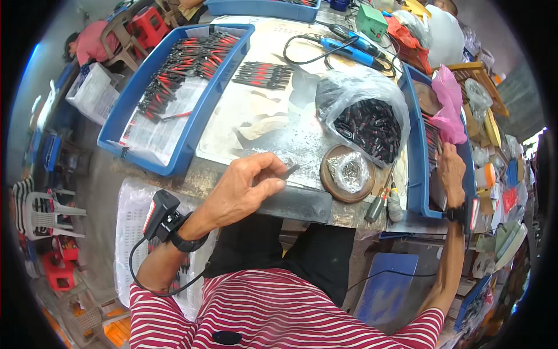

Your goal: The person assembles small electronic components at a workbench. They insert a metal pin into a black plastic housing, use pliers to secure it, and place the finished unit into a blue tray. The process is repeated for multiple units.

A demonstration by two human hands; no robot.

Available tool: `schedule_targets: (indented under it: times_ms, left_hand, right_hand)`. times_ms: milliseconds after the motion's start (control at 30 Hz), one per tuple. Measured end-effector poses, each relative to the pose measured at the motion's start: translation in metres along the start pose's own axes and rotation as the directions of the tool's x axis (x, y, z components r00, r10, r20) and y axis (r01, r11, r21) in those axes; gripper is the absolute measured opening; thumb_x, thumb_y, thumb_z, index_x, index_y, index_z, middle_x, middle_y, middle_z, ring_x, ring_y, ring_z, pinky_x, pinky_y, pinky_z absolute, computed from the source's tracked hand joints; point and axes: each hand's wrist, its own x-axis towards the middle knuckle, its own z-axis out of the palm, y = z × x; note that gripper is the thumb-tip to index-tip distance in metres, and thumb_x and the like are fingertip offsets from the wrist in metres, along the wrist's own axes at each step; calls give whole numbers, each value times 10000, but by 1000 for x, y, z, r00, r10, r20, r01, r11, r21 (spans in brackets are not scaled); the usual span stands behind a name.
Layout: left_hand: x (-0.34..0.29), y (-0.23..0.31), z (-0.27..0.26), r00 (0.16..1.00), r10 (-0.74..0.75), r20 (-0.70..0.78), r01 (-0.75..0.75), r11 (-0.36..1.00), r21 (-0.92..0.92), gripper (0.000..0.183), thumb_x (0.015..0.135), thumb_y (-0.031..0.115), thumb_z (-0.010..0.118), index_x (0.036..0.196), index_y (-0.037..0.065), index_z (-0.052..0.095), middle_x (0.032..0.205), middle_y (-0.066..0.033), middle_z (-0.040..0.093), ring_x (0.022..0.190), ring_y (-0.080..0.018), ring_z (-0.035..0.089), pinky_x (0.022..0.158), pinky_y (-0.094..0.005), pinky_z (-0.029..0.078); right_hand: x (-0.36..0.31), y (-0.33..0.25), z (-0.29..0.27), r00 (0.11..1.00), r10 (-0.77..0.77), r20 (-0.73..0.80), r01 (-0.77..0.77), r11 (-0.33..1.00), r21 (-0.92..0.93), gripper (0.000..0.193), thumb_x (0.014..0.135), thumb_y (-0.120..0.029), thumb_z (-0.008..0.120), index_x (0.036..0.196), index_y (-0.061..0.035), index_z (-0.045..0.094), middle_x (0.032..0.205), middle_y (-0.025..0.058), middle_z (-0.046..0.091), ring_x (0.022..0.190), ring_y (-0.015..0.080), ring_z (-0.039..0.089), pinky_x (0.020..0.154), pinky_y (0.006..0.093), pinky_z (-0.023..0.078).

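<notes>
My left hand (247, 185) is over the near edge of the work table, its thumb and forefinger pinched on a small black plastic part (289, 171). My right hand (451, 168) reaches into the blue tray (414, 186) on the right. Its fingers are bunched beside a stack of slim red-and-black pieces (431, 136); what they grip is too small to make out. Between the hands stand a clear plastic bag (354, 87) full of short black parts (369, 129) and a round brown dish (330, 181) with a bag of small metal pieces (351, 171).
On the left, a long blue tray (189, 139) holds many red-and-black tools (192, 58). A row of similar tools (263, 75) lies beside it. Blue electric screwdrivers (354, 52) with cables and a green box (371, 23) are at the back. Screwdrivers (379, 203) lie near the front edge.
</notes>
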Motion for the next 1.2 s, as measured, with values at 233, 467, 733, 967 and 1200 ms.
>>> schedule_targets:
  times_ms: [233, 467, 733, 967, 1200]
  left_hand:
    - [0, -8, 9, 999, 29, -25, -31, 994, -105, 175, 831, 120, 599, 906, -35, 571, 771, -49, 554, 686, -98, 493, 619, -250, 418]
    - [-12, -14, 25, 997, -53, 64, 71, 944, -323, 196, 852, 154, 624, 934, -15, 572, 820, -12, 572, 781, -68, 511, 691, -235, 436]
    - [-23, -19, 39, 981, -171, 92, 193, 829, -525, 198, 841, 95, 634, 990, -17, 568, 924, -40, 607, 854, -88, 561, 758, -235, 470]
    - [-22, -15, 37, 981, -184, 55, 183, 815, -550, 174, 848, 84, 620, 982, -13, 568, 917, -36, 605, 838, -76, 560, 749, -221, 469]
    - [-23, -4, 38, 987, -151, -54, 89, 794, -602, 151, 854, 104, 619, 953, -2, 579, 813, -10, 590, 721, -61, 537, 654, -203, 443]
  right_hand:
    - [-4, -86, -91, 975, -95, -203, 187, 845, 501, 249, 826, -26, 518, 1075, -35, 519, 688, 121, 538, 596, 269, 553, 541, 363, 415]
    - [-42, -203, -145, 968, -247, 48, 64, 425, 903, 309, 743, 79, 540, 1030, -26, 582, 636, 48, 517, 495, 91, 473, 463, 236, 363]
    - [-70, -224, -161, 831, -228, 507, -484, 153, 862, 187, 833, 16, 520, 984, 12, 631, 773, 39, 649, 570, 56, 517, 509, 174, 394]
    - [-67, -234, -155, 887, -164, 432, -448, -75, 891, 207, 834, 31, 545, 1032, 35, 606, 895, 98, 649, 709, 107, 619, 626, 212, 500]
    - [-57, -239, -167, 928, -149, 342, -335, 68, 940, 159, 801, 0, 637, 958, 18, 647, 809, 63, 629, 639, 87, 584, 547, 209, 445]
